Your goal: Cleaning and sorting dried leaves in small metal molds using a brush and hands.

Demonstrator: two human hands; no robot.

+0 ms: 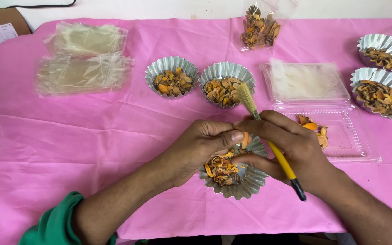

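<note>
My left hand [200, 147] grips the rim of a fluted foil cup [246, 183] filled with dried orange-brown pieces, and its thumb pinches one orange piece [245, 139] above the cup. My right hand [286, 147] holds a yellow-handled brush [280, 159] with its bristles [246, 96] pointing up and away, and its fingers also touch the cup from the right. The cup rests on the pink cloth [91, 136] near the front edge.
Two more filled foil cups [172, 77] [226, 84] stand behind my hands, and two others [382, 93] at the right edge. An open clear plastic tray [332, 131] holds a few pieces. Stacked clear bags [85, 61] lie back left; a filled bag [260, 29] at the back.
</note>
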